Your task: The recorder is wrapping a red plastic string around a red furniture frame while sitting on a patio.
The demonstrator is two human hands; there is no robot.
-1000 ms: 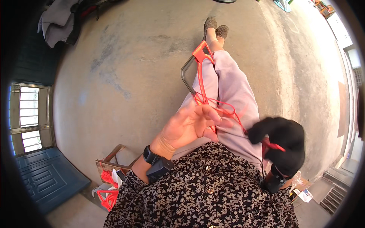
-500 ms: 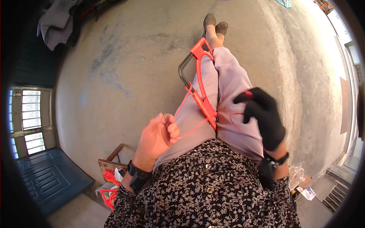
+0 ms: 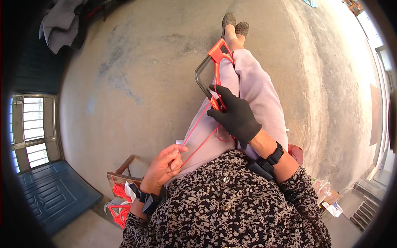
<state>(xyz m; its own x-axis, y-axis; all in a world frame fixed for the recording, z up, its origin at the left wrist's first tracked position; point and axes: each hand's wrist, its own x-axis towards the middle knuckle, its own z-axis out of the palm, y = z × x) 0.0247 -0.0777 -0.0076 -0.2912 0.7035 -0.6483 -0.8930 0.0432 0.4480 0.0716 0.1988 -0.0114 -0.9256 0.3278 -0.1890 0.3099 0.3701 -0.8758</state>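
Across my legs lies a red frame [image 3: 217, 53] with a bent dark tube [image 3: 197, 76] along its left side; its exact kind I cannot tell. Red cord is wound in tight turns around its near part. My right hand [image 3: 239, 118], in a black glove, closes on the wound part and hides much of it. Down to the left, my bare left hand [image 3: 166, 164] pinches red cord [image 3: 195, 129] between thumb and fingers. Two strands stretch from there up to the frame, and a loose loop hangs below the glove.
Left of my hip stands a wooden seat or stool [image 3: 126, 165] with red cord bundles and more red frames [image 3: 120, 215]. Plastic bags [image 3: 320, 189] sit beside my right elbow. A blue panelled door [image 3: 58, 196] is at the left, grey cloth [image 3: 62, 29] at the far left.
My right hand has moved left onto the frame and closed over its wound part. My left hand has dropped slightly, and the cord strands now run straighter.
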